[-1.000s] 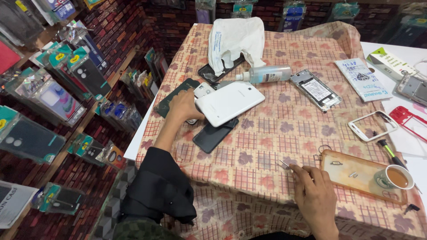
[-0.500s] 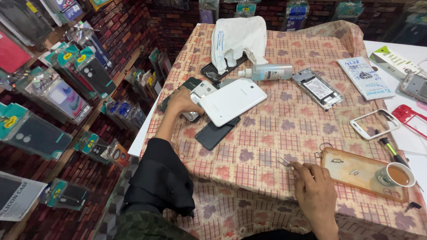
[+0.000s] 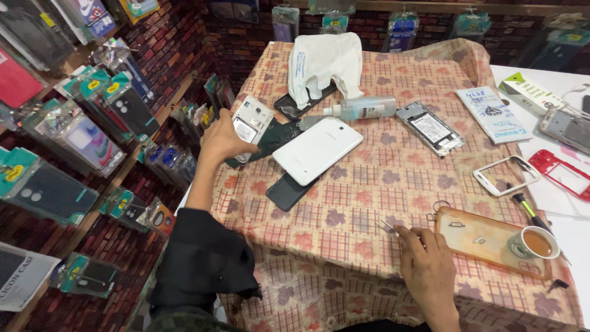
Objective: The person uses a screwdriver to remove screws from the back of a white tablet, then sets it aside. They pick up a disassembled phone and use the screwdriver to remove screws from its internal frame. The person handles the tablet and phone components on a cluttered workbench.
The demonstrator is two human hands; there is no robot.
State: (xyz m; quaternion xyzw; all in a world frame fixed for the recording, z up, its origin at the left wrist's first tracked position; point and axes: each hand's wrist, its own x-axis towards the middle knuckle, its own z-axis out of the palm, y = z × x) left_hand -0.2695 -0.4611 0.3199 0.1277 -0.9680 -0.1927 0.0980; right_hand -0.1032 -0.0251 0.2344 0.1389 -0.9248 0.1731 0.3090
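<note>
Head view: counter covered with a checked, flower-patterned cloth.

Left hand: fingers closed round an opened phone body, lifted and tilted at the counter's left edge, above a dark green cover.

Right hand: resting on the cloth near the front edge, fingers pinched on thin metal tweezers, tips pointing up and left.

Centre: white tablet, back up, lying partly over a black phone.

Behind: white plastic bag; clear bottle on its side just beside the tablet; opened phone with battery showing.

Right of the right hand: clear orange-tinted phone case, a cup of tea standing on its corner; white phone frame; red phone frame
</note>
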